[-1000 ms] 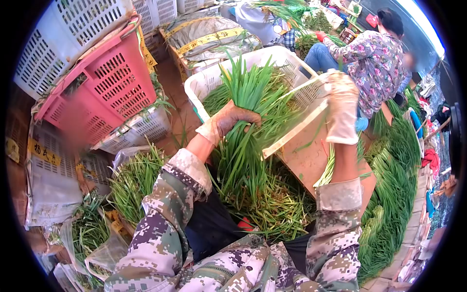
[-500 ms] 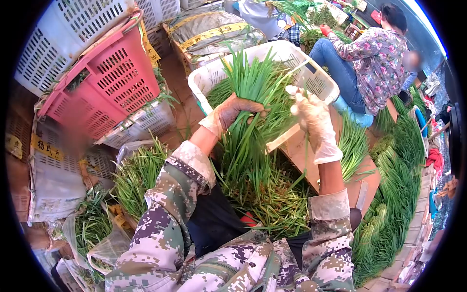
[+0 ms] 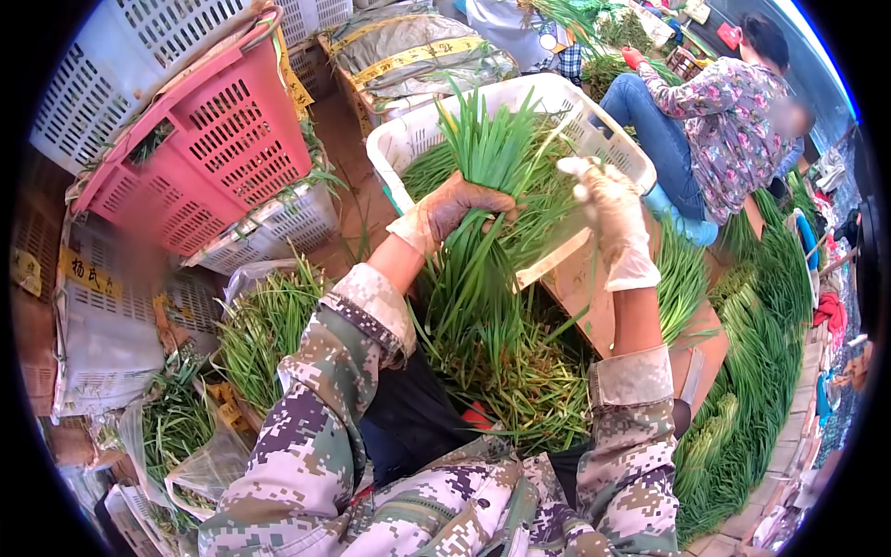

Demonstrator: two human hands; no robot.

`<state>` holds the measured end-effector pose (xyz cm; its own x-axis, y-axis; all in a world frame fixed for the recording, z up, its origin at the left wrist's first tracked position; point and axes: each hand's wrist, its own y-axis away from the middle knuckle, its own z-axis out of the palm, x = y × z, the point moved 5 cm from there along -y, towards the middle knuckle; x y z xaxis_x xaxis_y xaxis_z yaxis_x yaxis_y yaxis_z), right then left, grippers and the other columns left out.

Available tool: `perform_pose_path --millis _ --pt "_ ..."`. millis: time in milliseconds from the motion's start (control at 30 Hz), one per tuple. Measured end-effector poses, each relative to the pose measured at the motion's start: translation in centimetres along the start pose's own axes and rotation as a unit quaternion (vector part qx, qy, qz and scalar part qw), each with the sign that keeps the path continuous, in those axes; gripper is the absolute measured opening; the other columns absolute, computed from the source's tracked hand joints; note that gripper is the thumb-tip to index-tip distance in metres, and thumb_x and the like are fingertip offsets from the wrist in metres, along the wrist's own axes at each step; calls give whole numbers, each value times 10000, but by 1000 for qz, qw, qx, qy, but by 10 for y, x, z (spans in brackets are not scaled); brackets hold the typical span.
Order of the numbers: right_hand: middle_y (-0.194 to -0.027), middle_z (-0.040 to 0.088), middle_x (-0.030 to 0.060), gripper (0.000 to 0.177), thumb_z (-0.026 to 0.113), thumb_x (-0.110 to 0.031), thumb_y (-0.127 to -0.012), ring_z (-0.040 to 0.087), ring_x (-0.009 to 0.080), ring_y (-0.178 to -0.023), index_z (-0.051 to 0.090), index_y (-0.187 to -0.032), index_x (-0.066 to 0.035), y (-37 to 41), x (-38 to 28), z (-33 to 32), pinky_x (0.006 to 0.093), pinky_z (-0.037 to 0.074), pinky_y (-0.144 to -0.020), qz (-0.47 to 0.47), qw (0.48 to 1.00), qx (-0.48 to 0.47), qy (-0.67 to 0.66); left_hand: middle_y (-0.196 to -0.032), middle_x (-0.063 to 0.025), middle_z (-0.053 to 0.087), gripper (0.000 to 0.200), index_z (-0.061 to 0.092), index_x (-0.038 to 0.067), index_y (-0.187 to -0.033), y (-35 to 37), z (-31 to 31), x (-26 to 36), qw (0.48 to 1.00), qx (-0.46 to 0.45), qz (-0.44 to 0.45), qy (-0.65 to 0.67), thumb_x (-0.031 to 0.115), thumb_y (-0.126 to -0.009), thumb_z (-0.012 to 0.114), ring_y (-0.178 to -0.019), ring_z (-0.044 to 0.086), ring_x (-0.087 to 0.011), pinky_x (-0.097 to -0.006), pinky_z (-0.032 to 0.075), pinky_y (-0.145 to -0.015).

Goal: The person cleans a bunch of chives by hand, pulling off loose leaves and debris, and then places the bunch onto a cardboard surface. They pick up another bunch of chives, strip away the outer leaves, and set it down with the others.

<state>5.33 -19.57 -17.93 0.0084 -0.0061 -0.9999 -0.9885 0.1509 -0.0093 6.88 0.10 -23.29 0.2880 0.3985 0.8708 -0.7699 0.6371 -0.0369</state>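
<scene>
My left hand (image 3: 457, 208), in a thin stained glove, is wrapped round the middle of a bunch of green chives (image 3: 490, 147). The leaves fan out above the fist and hang down below it. To the right, my gloved right hand (image 3: 613, 218) is raised apart from the bunch with its fingers curled; anything in them is too blurred to make out. Behind both hands stands a white plastic basket (image 3: 390, 181) holding more chives. Under them, a heap of loose trimmings and stalks (image 3: 529, 395) lies before my lap.
A pink crate (image 3: 237, 148) and white crates are stacked at left, near bags of greens (image 3: 269, 320). A brown board (image 3: 575, 283) lies below my right hand. Long rows of chives (image 3: 756, 371) cover the right side. Another person (image 3: 733, 121) sits at upper right.
My right hand has shifted slightly right and turned a little. My left hand keeps hold of the chives, and the whole view has moved slightly.
</scene>
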Motion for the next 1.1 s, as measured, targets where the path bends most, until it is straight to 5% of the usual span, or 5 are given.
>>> perform_pose_path --millis 533,633,733,900,1100 --pt "-709 577 -21 189 510 -155 -932 505 76 -613 641 -1003 -39 7 -50 -61 239 403 -554 -182 946 140 229 -681 -53 601 259 606 -31 -911 -3 2 1 1000 4 -2 -22 136 -731 689 -530 546 -110 -219 421 -476" --pt "-833 602 -12 210 542 -97 -830 560 139 -730 660 -997 -51 -3 -63 -102 281 443 -630 -347 683 195 613 -652 -45 579 169 597 -11 -827 -1 4 3 999 -1 7 -43 123 -747 663 -516 516 -88 -219 399 -468" --pt "-771 578 -33 240 481 -214 -923 511 69 -666 691 -987 -118 13 -66 -133 219 403 -559 -154 921 279 225 -623 -39 563 118 578 12 -750 -2 3 5 997 -13 26 -69 108 -755 648 -506 498 -75 -217 386 -464" --pt "-624 472 -72 264 486 -291 -946 346 13 -486 688 -948 -121 65 -71 -146 169 258 -424 -39 921 323 214 -610 -35 559 108 573 25 -753 1 3 7 998 0 8 -66 102 -760 648 -501 493 -73 -211 385 -469" --pt "-890 673 67 181 578 -166 -894 562 138 -624 629 -1043 -77 178 82 -70 268 484 -602 -15 946 -154 284 -664 -38 586 151 578 20 -855 -2 5 4 998 -9 30 -62 91 -753 663 -513 530 -99 -211 405 -461"
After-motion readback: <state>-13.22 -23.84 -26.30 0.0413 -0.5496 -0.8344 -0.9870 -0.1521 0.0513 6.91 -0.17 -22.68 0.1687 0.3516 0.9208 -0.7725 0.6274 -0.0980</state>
